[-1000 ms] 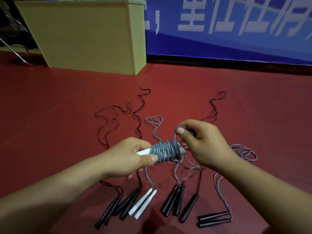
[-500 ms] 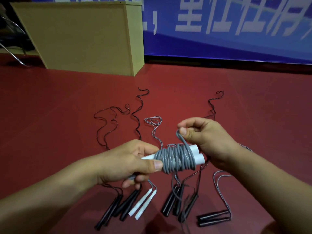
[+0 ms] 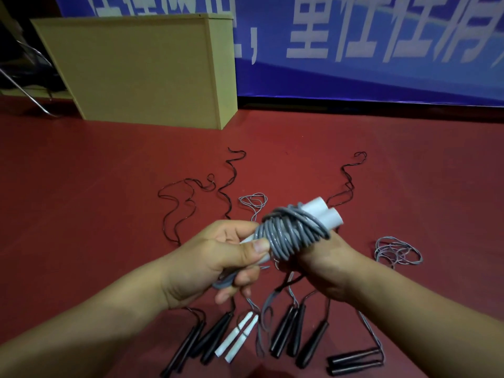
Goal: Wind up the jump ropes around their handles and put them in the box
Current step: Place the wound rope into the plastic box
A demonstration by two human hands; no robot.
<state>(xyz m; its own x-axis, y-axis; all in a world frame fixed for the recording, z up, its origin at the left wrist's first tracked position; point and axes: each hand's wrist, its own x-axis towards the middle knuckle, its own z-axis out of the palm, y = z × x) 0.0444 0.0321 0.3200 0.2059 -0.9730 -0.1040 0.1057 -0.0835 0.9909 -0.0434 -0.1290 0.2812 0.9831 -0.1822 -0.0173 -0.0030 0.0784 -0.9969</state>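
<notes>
The left hand (image 3: 218,257) grips smooth white handles (image 3: 324,215) wrapped in glossy grey cord (image 3: 291,233); the right hand (image 3: 324,268) holds underneath. Loose ropes (image 3: 223,334) lie below on the red floor (image 3: 81,200)

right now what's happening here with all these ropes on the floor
A person is winding a grey jump rope around its paired white handles. The left hand grips the handles' near end; the right hand is under the coil, its fingers hidden. Several unwound ropes with black handles and one white-handled pair lie on the red floor.
</notes>
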